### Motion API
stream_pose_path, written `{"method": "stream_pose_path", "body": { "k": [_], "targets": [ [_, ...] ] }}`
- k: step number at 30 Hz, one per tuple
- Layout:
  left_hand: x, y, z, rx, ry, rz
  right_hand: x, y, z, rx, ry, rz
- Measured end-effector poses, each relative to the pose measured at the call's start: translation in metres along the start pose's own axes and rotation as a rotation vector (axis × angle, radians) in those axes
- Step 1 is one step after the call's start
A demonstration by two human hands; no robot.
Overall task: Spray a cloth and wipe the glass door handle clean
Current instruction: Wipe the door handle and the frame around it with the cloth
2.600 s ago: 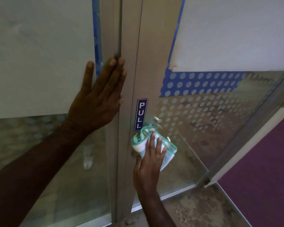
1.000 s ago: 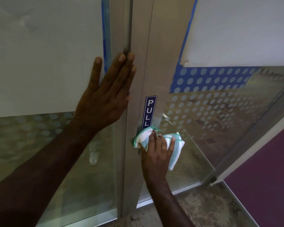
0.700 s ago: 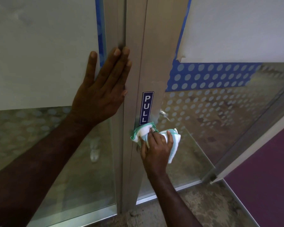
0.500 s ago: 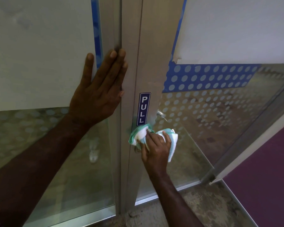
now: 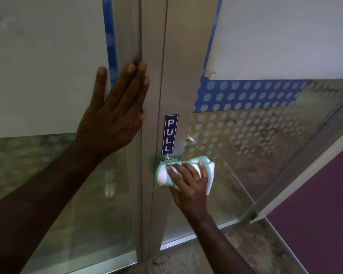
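The right hand (image 5: 189, 186) grips a white and green cloth (image 5: 163, 174), fingers curled over it, pressing it around the door handle (image 5: 167, 158) just under the blue PULL sticker (image 5: 171, 134). The left hand (image 5: 115, 117) lies flat and spread, holding nothing, against the neighbouring frame (image 5: 135, 36) and glass panel (image 5: 48, 56)

handle (image 5: 167, 159): mostly hidden under cloth (image 5: 186, 171) | left forearm (image 5: 28, 204): cut off by frame edge

Brushed metal door frame (image 5: 178, 80), glossy glass (image 5: 255, 155), seemingly terry cloth (image 5: 208, 171)
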State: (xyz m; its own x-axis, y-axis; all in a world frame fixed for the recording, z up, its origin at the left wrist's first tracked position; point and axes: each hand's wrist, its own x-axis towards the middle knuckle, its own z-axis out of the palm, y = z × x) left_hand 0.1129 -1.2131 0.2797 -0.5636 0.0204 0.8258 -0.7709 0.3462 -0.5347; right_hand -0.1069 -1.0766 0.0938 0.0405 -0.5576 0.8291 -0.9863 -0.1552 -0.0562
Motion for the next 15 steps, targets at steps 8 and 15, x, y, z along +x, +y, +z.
{"method": "stream_pose_path", "body": {
  "k": [8, 15],
  "targets": [
    [0.0, 0.0, 0.002, -0.02, -0.013, 0.005, 0.002, 0.0, -0.013, 0.07, -0.051, 0.13],
    [-0.001, -0.002, 0.003, -0.019, -0.017, 0.011, 0.006, 0.0, -0.02, 0.045, -0.112, 0.074]
  ]
}}
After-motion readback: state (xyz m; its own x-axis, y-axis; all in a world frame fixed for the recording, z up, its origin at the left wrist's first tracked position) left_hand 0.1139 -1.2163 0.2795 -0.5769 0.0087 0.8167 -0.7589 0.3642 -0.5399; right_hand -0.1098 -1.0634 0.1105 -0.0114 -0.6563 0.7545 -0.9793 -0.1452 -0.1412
